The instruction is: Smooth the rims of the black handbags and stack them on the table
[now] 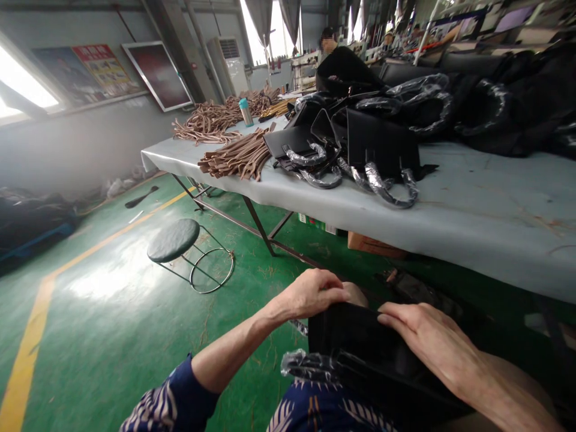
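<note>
A black handbag (351, 336) lies across my lap, its plastic-wrapped handle (310, 365) sticking out to the left. My left hand (317, 292) pinches the bag's far edge near its left corner, fingers curled over it. At the right part of the same edge, my right hand (416, 327) grips with the thumb on the near side and the fingers folded over. Much of the bag's lower right is dark and covered by my right forearm.
A grey-covered table (486, 216) stands ahead, bearing black bags (382, 141) with wrapped handles, brown strap bundles (238, 155) and a turquoise-lidded bottle (245, 112). A round stool (174, 240) stands left on the green floor. Below the table is a cardboard box (373, 243). A person (328, 42) is at the back.
</note>
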{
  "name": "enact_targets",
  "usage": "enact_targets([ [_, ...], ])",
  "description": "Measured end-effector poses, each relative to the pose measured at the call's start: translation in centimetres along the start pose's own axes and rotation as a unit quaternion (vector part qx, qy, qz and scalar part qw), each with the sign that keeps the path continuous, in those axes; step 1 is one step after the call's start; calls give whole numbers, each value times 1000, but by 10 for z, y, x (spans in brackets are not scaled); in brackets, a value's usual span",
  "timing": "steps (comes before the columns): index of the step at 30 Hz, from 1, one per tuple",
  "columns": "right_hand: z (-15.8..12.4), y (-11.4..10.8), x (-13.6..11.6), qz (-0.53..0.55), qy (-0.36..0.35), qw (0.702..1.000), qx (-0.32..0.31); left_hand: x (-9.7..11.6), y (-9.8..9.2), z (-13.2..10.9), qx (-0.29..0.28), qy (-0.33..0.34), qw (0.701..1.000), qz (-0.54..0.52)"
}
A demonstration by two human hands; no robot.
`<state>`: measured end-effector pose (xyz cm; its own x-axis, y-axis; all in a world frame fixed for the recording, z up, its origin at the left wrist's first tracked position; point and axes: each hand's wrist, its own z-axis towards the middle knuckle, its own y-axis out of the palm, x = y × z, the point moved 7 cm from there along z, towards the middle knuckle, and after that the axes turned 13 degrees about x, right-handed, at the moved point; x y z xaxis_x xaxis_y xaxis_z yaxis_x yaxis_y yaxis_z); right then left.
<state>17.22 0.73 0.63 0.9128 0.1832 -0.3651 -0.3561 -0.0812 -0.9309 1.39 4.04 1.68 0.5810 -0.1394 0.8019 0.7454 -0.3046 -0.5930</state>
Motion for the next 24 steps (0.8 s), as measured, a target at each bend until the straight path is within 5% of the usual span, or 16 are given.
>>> enact_targets([
  [4,-1,3,1,-18,19,999,-36,-6,19,3,-57,-55,997,-26],
  [10,-3,3,1,-18,30,998,-54,-17,23,0,18,-149,980,-131],
  [24,-3,-2,2,15,9,1000,-5,-26,-4,-4,121,-129,948,-265],
])
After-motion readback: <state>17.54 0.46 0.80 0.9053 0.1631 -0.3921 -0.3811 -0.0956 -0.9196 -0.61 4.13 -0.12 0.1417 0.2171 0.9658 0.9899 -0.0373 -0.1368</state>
